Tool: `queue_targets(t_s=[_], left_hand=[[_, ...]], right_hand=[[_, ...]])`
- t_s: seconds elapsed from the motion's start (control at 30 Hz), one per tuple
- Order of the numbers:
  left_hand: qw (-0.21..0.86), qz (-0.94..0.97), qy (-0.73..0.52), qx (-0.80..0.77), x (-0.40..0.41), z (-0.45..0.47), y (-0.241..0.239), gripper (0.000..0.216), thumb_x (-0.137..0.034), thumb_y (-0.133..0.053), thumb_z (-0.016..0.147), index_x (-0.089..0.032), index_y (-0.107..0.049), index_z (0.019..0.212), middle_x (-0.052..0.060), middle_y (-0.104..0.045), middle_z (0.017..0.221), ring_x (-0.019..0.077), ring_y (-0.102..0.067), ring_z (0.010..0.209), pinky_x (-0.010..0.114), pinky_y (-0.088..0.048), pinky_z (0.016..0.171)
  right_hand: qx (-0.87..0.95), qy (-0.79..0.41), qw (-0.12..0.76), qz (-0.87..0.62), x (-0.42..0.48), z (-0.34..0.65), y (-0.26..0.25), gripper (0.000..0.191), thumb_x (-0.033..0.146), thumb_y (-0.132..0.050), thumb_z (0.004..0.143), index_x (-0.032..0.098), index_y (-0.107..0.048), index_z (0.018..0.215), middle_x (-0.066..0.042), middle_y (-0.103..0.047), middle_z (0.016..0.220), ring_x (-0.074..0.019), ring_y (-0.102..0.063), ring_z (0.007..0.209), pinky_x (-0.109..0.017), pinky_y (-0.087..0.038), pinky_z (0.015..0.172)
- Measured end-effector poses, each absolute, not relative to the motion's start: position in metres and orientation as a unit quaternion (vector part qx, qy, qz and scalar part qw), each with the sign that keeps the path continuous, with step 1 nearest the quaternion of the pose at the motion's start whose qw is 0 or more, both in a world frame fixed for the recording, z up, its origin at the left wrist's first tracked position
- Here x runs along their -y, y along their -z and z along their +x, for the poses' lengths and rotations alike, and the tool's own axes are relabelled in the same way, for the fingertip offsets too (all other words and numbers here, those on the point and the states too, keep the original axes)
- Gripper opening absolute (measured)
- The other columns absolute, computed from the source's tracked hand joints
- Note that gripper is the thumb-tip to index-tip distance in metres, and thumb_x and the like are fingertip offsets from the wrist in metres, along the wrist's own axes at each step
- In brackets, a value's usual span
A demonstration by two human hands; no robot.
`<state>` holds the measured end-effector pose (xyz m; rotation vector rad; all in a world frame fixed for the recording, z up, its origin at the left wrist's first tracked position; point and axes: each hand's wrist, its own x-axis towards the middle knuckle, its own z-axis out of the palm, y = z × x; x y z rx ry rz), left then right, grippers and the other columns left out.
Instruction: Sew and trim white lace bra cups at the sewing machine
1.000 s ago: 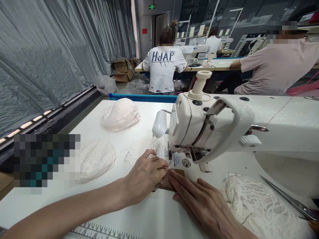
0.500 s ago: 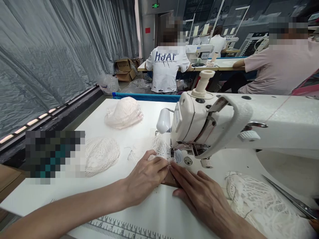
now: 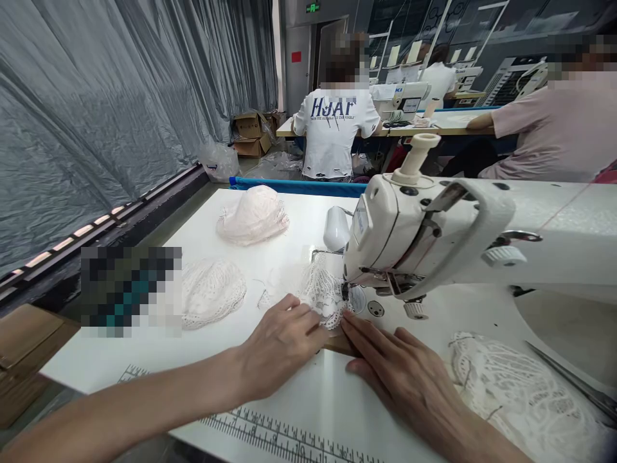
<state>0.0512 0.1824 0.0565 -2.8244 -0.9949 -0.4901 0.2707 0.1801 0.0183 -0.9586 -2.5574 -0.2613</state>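
A piece of white lace (image 3: 321,286) lies under the needle area of the white sewing machine (image 3: 380,235). My left hand (image 3: 284,344) is at its near-left edge, fingers curled and closed on the lace. To the right of it, my right hand (image 3: 402,376) lies with fingers stretched out, the fingertips touching the lace edge close to the presser foot (image 3: 345,292). A strip of scalloped lace edge shows between the two hands. Below the fingertips is a brown patch on the table (image 3: 342,344), partly covered.
A pale fabric cup (image 3: 253,215) and a lace piece (image 3: 214,292) lie at left. More lace (image 3: 511,386) and scissors (image 3: 569,376) lie at right. A printed ruler (image 3: 270,434) runs along the front. Co-workers sit beyond, one in a white shirt (image 3: 332,132).
The camera view has turned slightly left. My left fingers have drawn back a little from my right fingertips, and more of the lace edge shows between them.
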Motion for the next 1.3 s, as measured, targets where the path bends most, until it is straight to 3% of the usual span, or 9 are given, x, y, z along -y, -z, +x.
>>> queue_targets(t_s=[0.17,0.3,0.5,0.73,0.87,1.3], left_hand=[[0.059,-0.935,0.187,0.295,-0.212,0.066,-0.053,0.024,-0.008,-0.037,0.090,-0.014,-0.058,0.082,0.005,-0.061,0.089,0.0148,-0.053,0.081,0.029,-0.039,0.070],[0.041,-0.944,0.188,0.269,-0.220,0.068,-0.037,0.022,-0.010,-0.040,0.091,-0.014,-0.058,0.078,0.002,-0.062,0.087,0.0120,-0.053,0.078,0.028,-0.040,0.073],[0.066,-0.940,0.200,0.267,-0.214,0.061,-0.028,0.014,-0.010,-0.043,0.090,-0.014,-0.057,0.092,0.000,-0.064,0.089,0.0098,-0.055,0.081,0.029,-0.040,0.077],[0.099,-0.941,0.199,0.255,-0.212,0.064,-0.033,0.018,-0.007,-0.042,0.091,-0.013,-0.056,0.101,0.004,-0.061,0.117,0.0114,-0.055,0.092,0.031,-0.041,0.079],[0.107,-0.941,0.194,0.255,-0.210,0.065,-0.034,0.024,-0.007,-0.043,0.091,-0.012,-0.053,0.112,0.004,-0.062,0.115,0.0126,-0.055,0.094,0.032,-0.041,0.078],[0.103,-0.941,0.175,0.269,-0.209,0.066,-0.032,0.023,-0.008,-0.041,0.091,-0.013,-0.053,0.110,0.006,-0.061,0.112,0.0142,-0.053,0.094,0.033,-0.037,0.080]], right_hand=[[0.913,0.087,0.199,-0.346,-0.179,0.271,-0.019,0.044,0.035,-0.028,0.098,0.007,-0.055,0.119,-0.016,-0.061,0.118,-0.0169,-0.063,0.066,-0.031,-0.044,0.054],[0.913,0.065,0.198,-0.350,-0.179,0.271,-0.019,0.043,0.033,-0.028,0.098,0.007,-0.053,0.122,-0.016,-0.060,0.120,-0.0171,-0.064,0.069,-0.031,-0.044,0.054],[0.913,0.061,0.211,-0.343,-0.178,0.271,-0.017,0.039,0.029,-0.031,0.098,0.008,-0.051,0.124,-0.016,-0.060,0.120,-0.0178,-0.065,0.074,-0.031,-0.044,0.056],[0.919,0.081,0.209,-0.324,-0.172,0.271,-0.021,0.035,0.024,-0.032,0.098,0.007,-0.061,0.110,-0.014,-0.064,0.115,-0.0166,-0.065,0.071,-0.031,-0.043,0.056],[0.917,0.087,0.222,-0.320,-0.172,0.270,-0.024,0.034,0.023,-0.033,0.098,0.008,-0.062,0.107,-0.015,-0.065,0.111,-0.0163,-0.066,0.071,-0.030,-0.044,0.057],[0.913,0.043,0.239,-0.329,-0.173,0.271,-0.024,0.037,0.027,-0.029,0.099,0.011,-0.060,0.112,-0.015,-0.065,0.112,-0.0168,-0.066,0.073,-0.030,-0.045,0.055]])
